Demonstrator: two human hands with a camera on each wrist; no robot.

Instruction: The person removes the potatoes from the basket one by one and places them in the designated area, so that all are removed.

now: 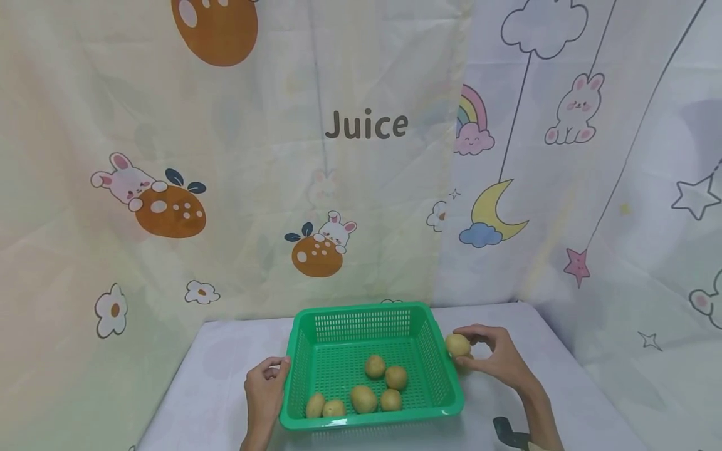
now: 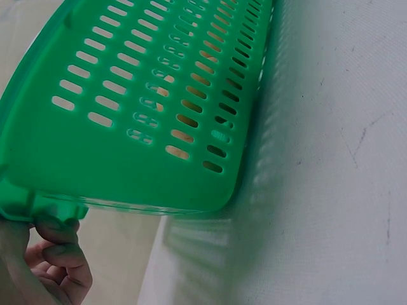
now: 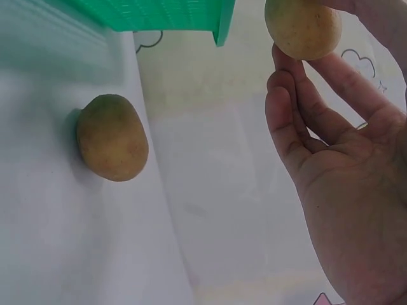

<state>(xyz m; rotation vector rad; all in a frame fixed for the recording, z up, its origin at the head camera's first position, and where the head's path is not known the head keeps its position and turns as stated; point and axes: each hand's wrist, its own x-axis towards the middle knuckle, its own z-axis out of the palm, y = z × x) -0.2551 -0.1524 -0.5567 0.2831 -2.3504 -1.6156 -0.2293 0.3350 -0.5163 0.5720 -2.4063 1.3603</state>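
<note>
A green plastic basket (image 1: 361,421) with slotted sides stands on the table, several potatoes (image 1: 363,399) lying on its floor toward the near side. My left hand (image 1: 264,391) pinches the basket's left rim; in the left wrist view, the fingers (image 2: 62,257) curl up under the rim's corner. Just outside the right rim, my right hand (image 1: 499,360) holds a potato (image 1: 457,345) between thumb and fingertips, raised off the table. Below it, another potato (image 3: 112,138) rests on the table beside the basket, mostly hidden by the hand in the head view.
A white cloth covers the table (image 1: 225,357). Printed curtains (image 1: 254,188) with rabbits, fruit and stars hang close behind the table and along its sides. A dark strap (image 1: 509,432) shows by the right forearm.
</note>
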